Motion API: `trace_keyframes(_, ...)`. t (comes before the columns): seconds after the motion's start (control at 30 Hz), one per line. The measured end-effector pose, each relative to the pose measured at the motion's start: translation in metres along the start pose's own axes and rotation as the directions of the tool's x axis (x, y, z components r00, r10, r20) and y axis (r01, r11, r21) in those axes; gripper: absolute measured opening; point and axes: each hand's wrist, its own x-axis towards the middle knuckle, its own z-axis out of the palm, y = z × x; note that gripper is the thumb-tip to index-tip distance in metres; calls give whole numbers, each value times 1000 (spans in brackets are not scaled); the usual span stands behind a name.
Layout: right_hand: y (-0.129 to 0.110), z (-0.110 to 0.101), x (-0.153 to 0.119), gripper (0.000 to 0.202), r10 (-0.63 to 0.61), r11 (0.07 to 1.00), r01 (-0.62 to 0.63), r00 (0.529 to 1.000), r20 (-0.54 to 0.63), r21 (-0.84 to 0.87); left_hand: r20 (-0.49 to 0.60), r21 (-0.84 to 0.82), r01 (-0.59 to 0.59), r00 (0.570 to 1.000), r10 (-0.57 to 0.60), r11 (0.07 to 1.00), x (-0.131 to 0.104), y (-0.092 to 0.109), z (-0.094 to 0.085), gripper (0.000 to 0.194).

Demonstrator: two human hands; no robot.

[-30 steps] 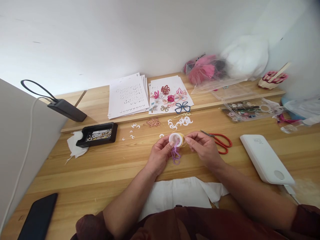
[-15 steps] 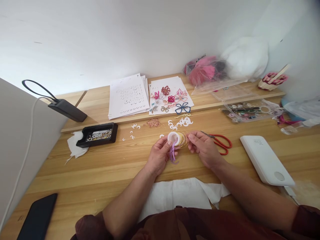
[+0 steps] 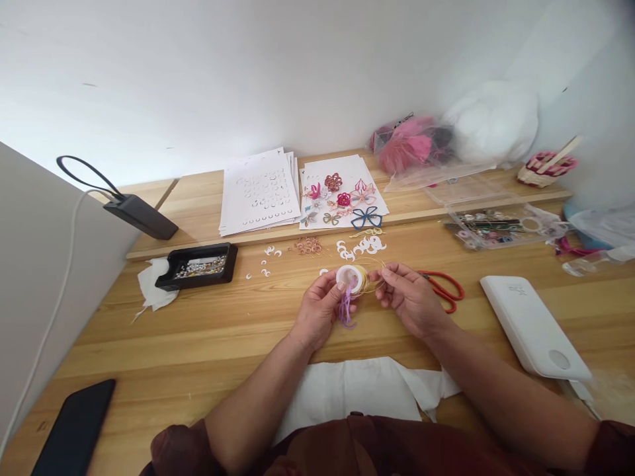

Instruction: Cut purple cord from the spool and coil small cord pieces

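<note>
My left hand (image 3: 320,305) is closed round a white spool (image 3: 348,279) wound with thin gold wire, with purple threads (image 3: 346,311) hanging from it. Between the thumb and fingers of my right hand (image 3: 407,294), just right of the spool, is a loose loop of the gold wire (image 3: 373,272). White crescent cut-outs (image 3: 373,244) and small copper-coloured rings (image 3: 307,245) lie behind the spool. Red-handled scissors (image 3: 449,291) rest beside my right hand, their blades hidden behind it.
A black tray of beads (image 3: 228,263) stands at left, a black phone (image 3: 74,426) at front left. On the back ledge are paper sheets (image 3: 258,192) and flower ornaments (image 3: 366,217). At right are a white power bank (image 3: 536,327) and a clear parts box (image 3: 489,241).
The view has shifted slightly, moving most things a little to the right in the picture. My right hand has come slightly closer to the spool, and the wire loops have changed shape.
</note>
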Motion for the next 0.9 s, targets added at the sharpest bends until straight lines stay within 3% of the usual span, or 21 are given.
trace_keyframes(0.4,0,9,-6,41,-192,936,204,979,70,-288,14,126,-57,998,56,990,-3,-4,1,56)
trace_keyframes(0.67,-2,4,1,41,-43,997,39,998,-52,-70,-4,51,-53,999,53,997,-1,-3,0,53)
trace_keyframes(0.9,-6,5,1,41,-16,1000,18,995,-101,19,-29,-15,-72,997,71,997,0,-2,1,49)
